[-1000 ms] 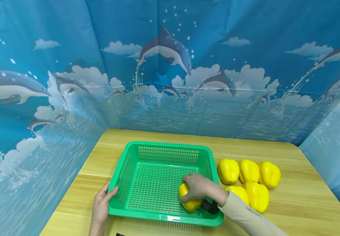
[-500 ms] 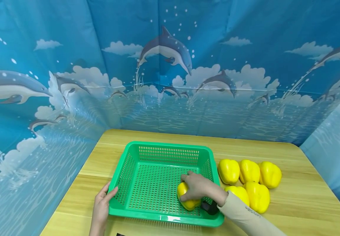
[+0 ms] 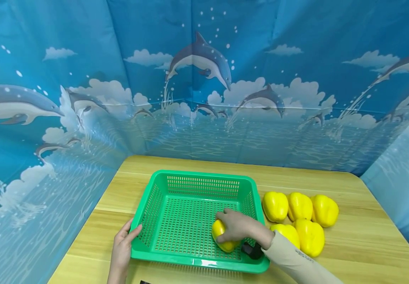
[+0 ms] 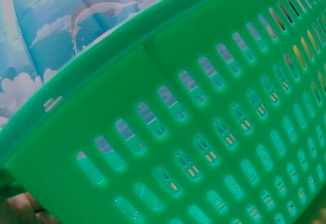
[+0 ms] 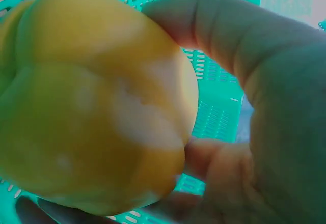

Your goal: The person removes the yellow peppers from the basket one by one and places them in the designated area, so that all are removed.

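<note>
A yellow bell pepper (image 3: 217,236) is inside the green plastic basket (image 3: 204,174), near its right front corner. My right hand (image 3: 236,225) grips it from above. In the right wrist view the thumb and fingers curl round the pepper (image 5: 97,107), some fingertips showing below it. At the basket's left side my left hand (image 3: 122,242) grips the rim, thumb over the edge and fingers on the outside. The left wrist view is filled by the slotted basket wall (image 4: 168,63), with a bit of the hand (image 4: 23,210) at the lower left.
Several more yellow bell peppers (image 3: 300,206) lie bunched on the wooden table (image 3: 360,221), right of the basket. A black wrist device (image 3: 252,250) on the right arm sits over the basket's front right corner. A dolphin-print curtain (image 3: 204,134) surrounds the table.
My right hand and the pepper in it have shifted slightly left in the basket. The left hand keeps its hold on the rim, and the other peppers have stayed put.
</note>
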Available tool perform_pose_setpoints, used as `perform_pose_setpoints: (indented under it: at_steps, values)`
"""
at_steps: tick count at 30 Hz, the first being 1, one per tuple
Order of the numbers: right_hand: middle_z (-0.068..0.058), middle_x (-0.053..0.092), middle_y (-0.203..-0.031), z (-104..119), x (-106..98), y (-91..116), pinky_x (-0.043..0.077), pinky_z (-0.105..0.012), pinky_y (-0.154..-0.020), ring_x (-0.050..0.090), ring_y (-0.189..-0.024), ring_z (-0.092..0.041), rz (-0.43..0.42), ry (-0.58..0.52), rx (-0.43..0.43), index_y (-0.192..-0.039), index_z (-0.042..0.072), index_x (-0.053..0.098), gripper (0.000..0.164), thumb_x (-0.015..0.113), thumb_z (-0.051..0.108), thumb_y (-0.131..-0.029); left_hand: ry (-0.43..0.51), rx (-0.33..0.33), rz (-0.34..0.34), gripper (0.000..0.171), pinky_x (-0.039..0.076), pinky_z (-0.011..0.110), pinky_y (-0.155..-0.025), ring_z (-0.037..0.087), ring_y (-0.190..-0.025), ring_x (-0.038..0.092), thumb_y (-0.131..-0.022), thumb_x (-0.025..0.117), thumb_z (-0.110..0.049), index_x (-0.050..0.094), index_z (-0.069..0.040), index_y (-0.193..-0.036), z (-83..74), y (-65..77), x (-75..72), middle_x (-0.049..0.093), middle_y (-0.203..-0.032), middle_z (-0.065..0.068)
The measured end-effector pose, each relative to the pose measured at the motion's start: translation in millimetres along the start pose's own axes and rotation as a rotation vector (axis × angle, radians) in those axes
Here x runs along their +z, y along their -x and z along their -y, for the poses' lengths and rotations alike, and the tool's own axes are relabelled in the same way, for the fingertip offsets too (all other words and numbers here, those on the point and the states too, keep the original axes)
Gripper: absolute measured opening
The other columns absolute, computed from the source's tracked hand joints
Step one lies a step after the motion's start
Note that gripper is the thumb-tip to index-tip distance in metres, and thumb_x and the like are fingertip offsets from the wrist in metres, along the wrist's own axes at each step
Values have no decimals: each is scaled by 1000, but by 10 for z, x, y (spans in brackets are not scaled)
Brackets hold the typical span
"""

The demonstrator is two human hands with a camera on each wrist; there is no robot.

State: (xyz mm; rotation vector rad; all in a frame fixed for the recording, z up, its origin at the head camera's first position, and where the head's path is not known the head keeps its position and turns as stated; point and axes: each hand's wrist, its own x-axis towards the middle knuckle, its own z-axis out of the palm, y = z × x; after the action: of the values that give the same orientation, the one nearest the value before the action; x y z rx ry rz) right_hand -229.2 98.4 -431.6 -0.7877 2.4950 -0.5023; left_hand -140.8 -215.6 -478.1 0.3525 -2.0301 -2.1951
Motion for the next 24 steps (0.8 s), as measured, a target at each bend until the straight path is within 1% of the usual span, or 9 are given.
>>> perform_pose_setpoints:
  at_steps: [3, 5, 11, 16, 19, 21, 24]
  values:
    - [-2, 47, -93, 2, 10, 7, 46, -30, -58, 47, -74, -15, 55, -16, 13, -118, 9, 54, 48, 73, 32, -81, -5, -3, 2, 49, 52, 32, -86, 19, -106, 58, -98, 53, -19, 41, 5, -139, 0, 0, -4, 45, -136, 21]
    - [-1, 45, -91, 3, 14, 12, 46, -30, -58, 47, -74, -15, 73, -22, 14, -116, 11, 52, 44, 71, 33, -83, -10, -1, 2, 49, 52, 32, -86, 20, -106, 58, -98, 53, -20, 41, 5, -139, -1, -2, -3, 46, -135, 20]
    - [-1, 46, -89, 11, 17, 13, 46, -30, -57, 47, -73, -15, 54, -28, 15, -114, 10, 54, 44, 72, 32, -81, -4, -4, 1, 48, 52, 33, -85, 23, -105, 59, -98, 53, -19, 41, 5, -138, 6, 3, -11, 48, -133, 20]
    - [-1, 47, -89, 4, 22, 2, 46, -30, -55, 47, -72, -15, 33, -26, 8, -115, 9, 55, 46, 73, 33, -79, -2, -4, 8, 48, 52, 32, -85, 20, -105, 59, -98, 52, -19, 41, 5, -139, 7, 7, -17, 46, -134, 22]
    - [-1, 48, -89, -11, 33, -11, 46, -29, -55, 47, -73, -15, 17, -21, -12, -115, 9, 56, 47, 74, 34, -79, -4, 2, 12, 49, 52, 32, -85, 19, -106, 58, -99, 52, -20, 40, 5, -139, 9, 5, -17, 44, -136, 22]
    - [-1, 49, -90, -23, 40, -20, 46, -29, -55, 47, -73, -15, 5, -12, -22, -117, 8, 56, 50, 74, 35, -78, -4, 3, 12, 49, 52, 31, -86, 19, -106, 58, -99, 52, -20, 40, 5, -139, 12, 3, -19, 44, -136, 22]
    - [-1, 50, -92, -31, 43, -30, 46, -29, -56, 48, -74, -15, -9, -11, -24, -119, 6, 56, 54, 74, 35, -77, 3, 4, 12, 49, 52, 33, -85, 22, -106, 58, -99, 52, -20, 41, 5, -139, 14, -1, -18, 47, -134, 21]
